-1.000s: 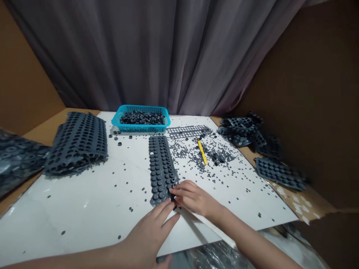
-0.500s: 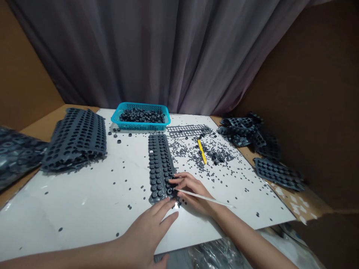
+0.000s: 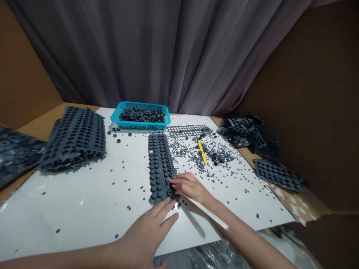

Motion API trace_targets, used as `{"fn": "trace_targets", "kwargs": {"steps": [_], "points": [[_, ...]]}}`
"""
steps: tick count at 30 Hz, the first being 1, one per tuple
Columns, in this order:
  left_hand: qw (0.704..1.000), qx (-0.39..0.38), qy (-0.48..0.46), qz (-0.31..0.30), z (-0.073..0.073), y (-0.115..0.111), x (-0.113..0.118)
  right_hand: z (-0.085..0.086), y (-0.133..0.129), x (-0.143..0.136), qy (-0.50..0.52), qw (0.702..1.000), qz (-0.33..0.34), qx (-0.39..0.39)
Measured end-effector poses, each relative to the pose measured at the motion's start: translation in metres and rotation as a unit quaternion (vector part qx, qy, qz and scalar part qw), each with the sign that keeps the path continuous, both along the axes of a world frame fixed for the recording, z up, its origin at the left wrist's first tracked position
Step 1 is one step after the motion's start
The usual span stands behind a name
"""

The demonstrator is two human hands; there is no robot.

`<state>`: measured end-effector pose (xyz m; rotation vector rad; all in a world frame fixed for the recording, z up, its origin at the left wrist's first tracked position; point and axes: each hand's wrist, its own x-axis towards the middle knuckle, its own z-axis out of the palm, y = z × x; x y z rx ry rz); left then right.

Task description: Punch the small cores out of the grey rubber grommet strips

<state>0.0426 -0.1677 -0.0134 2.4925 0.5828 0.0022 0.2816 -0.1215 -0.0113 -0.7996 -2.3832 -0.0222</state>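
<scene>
A dark grey moulded sheet [image 3: 162, 160] with rows of round raised caps lies lengthwise before me on the white board. My left hand [image 3: 153, 224] is open, its outstretched fingertips resting at the sheet's near edge. My right hand [image 3: 189, 186] is closed around a thin white stick [image 3: 213, 215], which slants back under the wrist to the lower right. Its fingers are over the sheet's lower right caps, and the stick's front tip is hidden by them. Small dark discs lie scattered beside both hands.
A blue basket [image 3: 140, 125] of dark round pieces stands at the back. Stacked perforated sheets [image 3: 74, 138] are on the left. A yellow tool [image 3: 202, 152] lies among loose discs to the right, near a flat perforated sheet [image 3: 189, 130] and a capped sheet [image 3: 277, 175].
The white stick's rear end has swung down and toward me, and the fingers of my right hand have curled closer over the caps. My left hand stays in place.
</scene>
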Motion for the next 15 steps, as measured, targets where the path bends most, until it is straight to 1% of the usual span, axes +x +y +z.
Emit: {"fn": "trace_targets", "kwargs": {"steps": [2,4,5,7,9,12,15], "points": [[1.0,-0.004,0.006,0.0,0.002,0.0,0.001,0.002,0.0,-0.001,0.038,0.998,-0.045,-0.016],[1.0,-0.008,0.01,0.001,0.005,0.001,0.001,0.006,-0.003,-0.002,0.109,0.987,-0.096,-0.073],[1.0,-0.01,0.01,0.002,0.006,0.001,0.002,0.008,-0.005,-0.003,0.141,0.978,-0.105,-0.11],[1.0,-0.014,0.006,0.003,0.008,0.001,0.002,0.01,-0.008,-0.005,0.179,0.964,-0.084,-0.18],[1.0,-0.015,0.004,0.002,0.01,0.002,0.003,0.011,-0.01,-0.006,0.181,0.956,-0.054,-0.225],[1.0,-0.013,0.011,0.004,0.014,0.002,0.004,0.01,-0.01,-0.008,0.172,0.955,-0.044,-0.237],[1.0,-0.018,0.013,0.006,0.026,0.002,0.005,0.01,-0.01,-0.008,0.161,0.96,-0.042,-0.225]]}}
